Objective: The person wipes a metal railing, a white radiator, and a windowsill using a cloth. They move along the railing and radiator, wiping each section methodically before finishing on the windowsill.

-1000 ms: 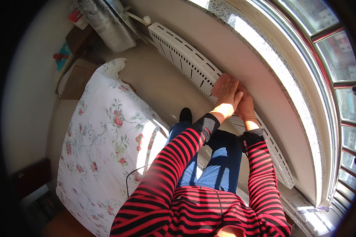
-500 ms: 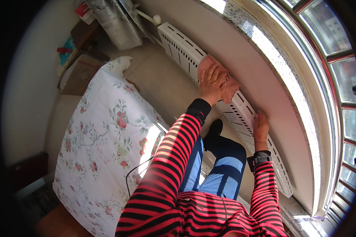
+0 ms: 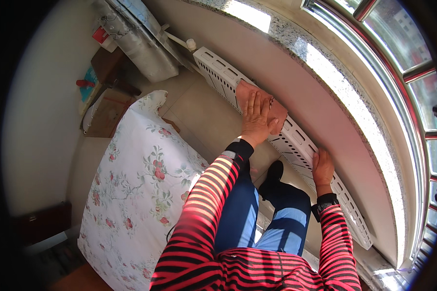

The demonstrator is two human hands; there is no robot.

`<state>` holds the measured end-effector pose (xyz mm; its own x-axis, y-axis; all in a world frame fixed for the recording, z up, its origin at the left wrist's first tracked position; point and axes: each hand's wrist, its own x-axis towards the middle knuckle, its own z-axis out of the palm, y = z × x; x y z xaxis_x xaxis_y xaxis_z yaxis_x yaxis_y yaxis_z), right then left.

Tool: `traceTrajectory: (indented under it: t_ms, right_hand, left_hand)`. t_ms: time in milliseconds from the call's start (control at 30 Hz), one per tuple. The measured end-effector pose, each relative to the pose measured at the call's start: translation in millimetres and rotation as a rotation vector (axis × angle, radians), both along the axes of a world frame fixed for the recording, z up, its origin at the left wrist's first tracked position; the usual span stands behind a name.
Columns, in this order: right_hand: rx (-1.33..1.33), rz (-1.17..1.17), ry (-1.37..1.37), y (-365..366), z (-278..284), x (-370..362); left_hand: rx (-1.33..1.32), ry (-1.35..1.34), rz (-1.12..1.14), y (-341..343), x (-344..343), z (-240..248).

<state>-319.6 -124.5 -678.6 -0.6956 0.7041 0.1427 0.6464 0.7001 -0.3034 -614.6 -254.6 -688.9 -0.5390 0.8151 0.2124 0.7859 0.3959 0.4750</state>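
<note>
A pink cloth (image 3: pixel 277 115) lies over the top of a long white radiator (image 3: pixel 297 140) that runs along the wall. My left hand (image 3: pixel 256 121) presses flat on the cloth, fingers stretched out and a little apart. Farther right along the radiator, my right hand (image 3: pixel 323 168) is curled over its top edge, with the fingertips partly hidden on the wall side. Slots and round holes pattern the radiator's top and near face.
A speckled stone windowsill (image 3: pixel 320 63) and a barred window (image 3: pixel 417 72) curve above the radiator. To the left stands a table under a flowered white tablecloth (image 3: pixel 131 194). A silvery wrapped bundle (image 3: pixel 150 53) and a cardboard box (image 3: pixel 109 114) are at the far left.
My left hand has shifted slightly on the radiator, its fingers now pointing more straight ahead on the cloth. My right hand stays at the radiator's edge. The view has turned a little.
</note>
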Motion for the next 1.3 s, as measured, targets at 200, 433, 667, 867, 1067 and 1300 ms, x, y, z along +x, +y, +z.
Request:
traceTrajectory:
  t_ms: [200, 433, 667, 867, 1067, 1300]
  right_hand:
    - [0.000, -0.013, -0.081, -1, 0, 2]
    - [0.017, 0.008, -0.054, -1, 6, -1]
    - [0.024, 0.016, -0.074, 0, 3, 2]
    - [0.101, 0.033, -0.003, -1, 0, -1]
    - [0.024, -0.026, -0.055, -1, -3, -2]
    - [0.080, -0.029, -0.037, 0, -7, -4]
  left_hand:
    - [-0.082, 0.115, 0.255, 8, -150, -19]
    - [-0.380, 0.170, 0.346, 24, -283, -12]
    - [-0.367, 0.206, 0.339, 26, -285, -23]
    - [-0.264, 0.106, 0.336, 26, -177, -34]
    - [-0.227, 0.054, 0.273, 32, -38, -25]
    - [-0.027, -0.052, 0.136, 42, 122, -19]
